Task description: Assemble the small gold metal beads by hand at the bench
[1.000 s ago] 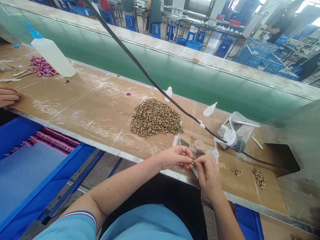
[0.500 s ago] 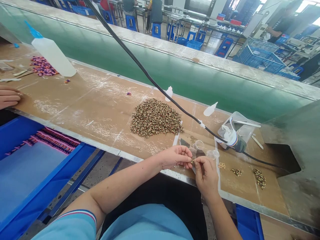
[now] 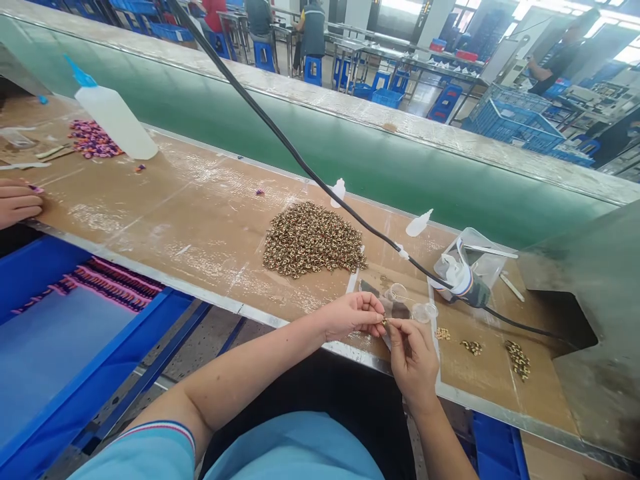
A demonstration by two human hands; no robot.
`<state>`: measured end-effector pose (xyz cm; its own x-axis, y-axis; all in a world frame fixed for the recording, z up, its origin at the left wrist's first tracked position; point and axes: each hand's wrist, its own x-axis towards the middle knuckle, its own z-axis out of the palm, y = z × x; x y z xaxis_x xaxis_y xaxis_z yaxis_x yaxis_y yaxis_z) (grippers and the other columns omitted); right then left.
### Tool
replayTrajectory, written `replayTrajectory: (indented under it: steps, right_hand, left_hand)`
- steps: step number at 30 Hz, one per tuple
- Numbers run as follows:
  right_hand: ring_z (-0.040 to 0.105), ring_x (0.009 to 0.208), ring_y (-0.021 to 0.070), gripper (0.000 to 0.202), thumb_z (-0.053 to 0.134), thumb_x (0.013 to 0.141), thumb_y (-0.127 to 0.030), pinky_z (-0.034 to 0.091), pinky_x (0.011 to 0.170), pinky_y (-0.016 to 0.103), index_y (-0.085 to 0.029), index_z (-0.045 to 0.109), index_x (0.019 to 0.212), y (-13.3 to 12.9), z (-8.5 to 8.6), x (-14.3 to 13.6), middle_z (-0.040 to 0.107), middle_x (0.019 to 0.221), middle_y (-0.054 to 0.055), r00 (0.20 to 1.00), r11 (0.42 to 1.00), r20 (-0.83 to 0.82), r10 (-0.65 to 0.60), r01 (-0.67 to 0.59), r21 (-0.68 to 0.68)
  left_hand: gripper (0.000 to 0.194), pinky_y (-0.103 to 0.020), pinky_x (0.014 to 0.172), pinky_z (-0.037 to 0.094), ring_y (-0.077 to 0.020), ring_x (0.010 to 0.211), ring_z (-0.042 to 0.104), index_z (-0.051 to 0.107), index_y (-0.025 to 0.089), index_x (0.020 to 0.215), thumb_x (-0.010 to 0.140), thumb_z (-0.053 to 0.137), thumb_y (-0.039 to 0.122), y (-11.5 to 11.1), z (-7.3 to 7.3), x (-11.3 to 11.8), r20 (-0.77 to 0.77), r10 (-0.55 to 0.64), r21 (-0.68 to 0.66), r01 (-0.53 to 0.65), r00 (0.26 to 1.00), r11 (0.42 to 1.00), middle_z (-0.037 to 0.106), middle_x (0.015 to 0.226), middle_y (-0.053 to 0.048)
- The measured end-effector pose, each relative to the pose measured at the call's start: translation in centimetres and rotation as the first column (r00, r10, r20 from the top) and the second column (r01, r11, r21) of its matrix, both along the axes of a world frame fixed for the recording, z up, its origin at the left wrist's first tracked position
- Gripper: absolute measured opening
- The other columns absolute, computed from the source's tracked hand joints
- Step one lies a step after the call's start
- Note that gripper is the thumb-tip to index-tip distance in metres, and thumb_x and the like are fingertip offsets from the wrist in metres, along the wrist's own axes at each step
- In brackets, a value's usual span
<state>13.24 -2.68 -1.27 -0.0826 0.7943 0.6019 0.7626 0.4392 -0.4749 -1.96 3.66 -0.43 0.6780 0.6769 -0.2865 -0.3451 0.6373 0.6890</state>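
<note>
- The left hand (image 3: pixel 356 315) pinches a tiny gold and dark piece (image 3: pixel 385 322) between thumb and index finger, with its other fingers curled.
- The right hand (image 3: pixel 413 357) has its thumb and index finger pressed together at the same piece, fingertips close to those of the left hand; whether it grips the piece itself or something fine on it is too small to tell.
- The piece is held up between the two hands, above the near edge of the bench (image 3: pixel 200 220).
- Beyond the left hand lies a large pile of small gold and dark pieces (image 3: pixel 313 240).
- Just past the hands are two clear round cups (image 3: pixel 424 312), near a dark flat patch.
- To the right of the right hand, three small heaps sit in a row: a pale gold heap (image 3: pixel 443 333), a darker heap (image 3: pixel 471 347) and a longer heap (image 3: pixel 517 361).
- Behind them stands a clear plastic tub (image 3: pixel 493 263), and a black cable (image 3: pixel 290 137) crosses the view towards it.
- Two small white bottles (image 3: pixel 419 223) are near the far edge.
- At far left, a large bottle with a blue nozzle (image 3: pixel 117 122) leans beside a purple and orange pile (image 3: pixel 93 139); a co-worker's hand (image 3: pixel 19 201) rests nearby.
</note>
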Motion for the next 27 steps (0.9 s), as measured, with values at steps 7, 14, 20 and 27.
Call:
replayTrajectory:
  steps: [7,14,20,27]
  right_hand:
    - [0.059,0.082,0.0142,0.035,0.053,0.085,-0.012,0.05,0.071,0.028,-0.024,0.061,0.116,-0.4,-0.8,0.4,0.061,0.092,0.005,1.0,0.997,0.021,0.0,-0.002,0.076]
    - [0.06,0.083,0.0138,0.039,0.055,0.084,-0.011,0.051,0.072,0.027,-0.026,0.06,0.119,-0.6,-0.9,0.6,0.063,0.094,0.005,0.996,0.995,0.001,0.085,-0.085,0.053]
    - [0.058,0.069,0.0111,0.016,0.056,0.085,-0.021,0.049,0.06,0.024,-0.019,0.066,0.097,-0.8,-0.2,0.0,0.06,0.089,0.005,0.987,0.997,-0.144,-0.075,0.072,-0.028]
    - [0.048,0.055,0.0075,0.01,0.058,0.084,-0.026,0.045,0.055,0.023,-0.017,0.063,0.081,-0.5,-0.2,-0.3,0.058,0.078,0.001,0.978,0.991,-0.16,-0.133,0.127,-0.049]
  left_hand:
    - [0.048,-0.019,0.055,0.044,-0.0076,0.051,0.059,0.052,0.012,0.074,0.05,0.084,0.039,0.0,0.3,0.1,-0.006,0.047,0.006,-0.047,0.999,0.999,0.065,0.057,-0.001]
    - [0.046,-0.021,0.056,0.043,-0.0081,0.052,0.058,0.052,0.013,0.075,0.054,0.082,0.041,0.0,-0.4,0.3,-0.036,0.053,0.067,-0.05,0.998,0.997,0.064,0.057,-0.001]
    - [0.039,-0.022,0.059,0.044,-0.0073,0.054,0.055,0.052,0.014,0.077,0.063,0.076,0.042,-0.4,-0.4,0.4,-0.067,0.063,0.226,-0.047,0.996,0.973,0.06,0.06,0.001]
    - [0.025,-0.024,0.066,0.045,-0.0091,0.063,0.056,0.053,0.015,0.077,0.071,0.07,0.032,-0.9,-0.6,0.8,-0.097,0.112,0.375,-0.068,0.989,0.925,0.057,0.065,0.002]
